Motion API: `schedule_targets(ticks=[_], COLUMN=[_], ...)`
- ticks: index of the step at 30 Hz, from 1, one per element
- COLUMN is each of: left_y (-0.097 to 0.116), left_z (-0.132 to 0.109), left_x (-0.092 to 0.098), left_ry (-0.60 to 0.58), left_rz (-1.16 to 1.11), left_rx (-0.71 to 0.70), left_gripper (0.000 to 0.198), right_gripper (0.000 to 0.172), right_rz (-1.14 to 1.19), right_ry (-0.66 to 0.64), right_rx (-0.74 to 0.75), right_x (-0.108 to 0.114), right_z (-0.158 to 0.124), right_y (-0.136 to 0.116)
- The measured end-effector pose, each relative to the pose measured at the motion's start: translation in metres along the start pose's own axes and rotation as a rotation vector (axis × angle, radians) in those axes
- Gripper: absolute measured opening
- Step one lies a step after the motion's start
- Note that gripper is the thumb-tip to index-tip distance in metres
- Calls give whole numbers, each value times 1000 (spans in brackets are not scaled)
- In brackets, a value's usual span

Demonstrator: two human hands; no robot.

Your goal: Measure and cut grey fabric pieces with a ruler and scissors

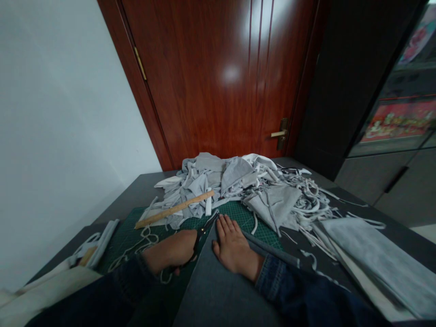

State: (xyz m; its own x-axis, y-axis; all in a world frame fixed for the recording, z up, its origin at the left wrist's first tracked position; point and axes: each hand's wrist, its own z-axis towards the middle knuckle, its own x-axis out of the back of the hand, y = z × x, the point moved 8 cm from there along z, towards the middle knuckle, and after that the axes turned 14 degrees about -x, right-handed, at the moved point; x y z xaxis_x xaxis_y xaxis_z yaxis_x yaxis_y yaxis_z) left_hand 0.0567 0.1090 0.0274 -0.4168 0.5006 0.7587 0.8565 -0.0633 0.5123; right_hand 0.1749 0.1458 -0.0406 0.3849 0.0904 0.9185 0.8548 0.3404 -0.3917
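Observation:
My left hand (182, 250) is closed around the dark handles of a pair of scissors (203, 228). The blades point away from me, at the left edge of a grey-blue cloth (218, 295) near its far corner. Pressed flat on that cloth is my right hand (230, 243), its fingers stretched forward close to the scissor tips. Beneath the far part of the cloth lies a green cutting mat (264, 234) with grid lines. How far the blades are apart is too small to tell.
A wooden ruler (173, 210) leans against a heap of grey fabric scraps (238, 175) at the back. Folded grey cloth (384, 259) lies on the right. Cream cloth (57, 293) is at the left. Loose cord (145, 245) crosses the mat. Behind the table stands a wooden door (211, 91).

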Motion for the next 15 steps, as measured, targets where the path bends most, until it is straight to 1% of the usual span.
schedule_targets(ticks=[3,6,7,9,11,12,15], left_y=[-3,-17,-21,-30,-41,-48,-63], left_z=[1,6,7,8,1,-4,-23], left_x=[-2,-13,-15,-13,-6,-4,2], left_ry=[21,35,64,173,268,282,229], left_rz=[-35,-133,-190,-328,-443,-490,-597], left_rx=[-22,-12,-28,-82,-102,-91,-46], left_gripper=[7,11,12,14,20,25,37], right_gripper=[73,73,74,73,73,73,72], right_rz=[-3,-1,1,8,14,17,47], right_ry=[3,10,11,14,18,20,35], right_rx=[1,-1,-1,4,11,13,13], right_x=[-1,-2,-2,-1,-1,-1,3], right_z=[1,2,2,1,0,0,2], right_y=[1,1,1,0,0,0,2])
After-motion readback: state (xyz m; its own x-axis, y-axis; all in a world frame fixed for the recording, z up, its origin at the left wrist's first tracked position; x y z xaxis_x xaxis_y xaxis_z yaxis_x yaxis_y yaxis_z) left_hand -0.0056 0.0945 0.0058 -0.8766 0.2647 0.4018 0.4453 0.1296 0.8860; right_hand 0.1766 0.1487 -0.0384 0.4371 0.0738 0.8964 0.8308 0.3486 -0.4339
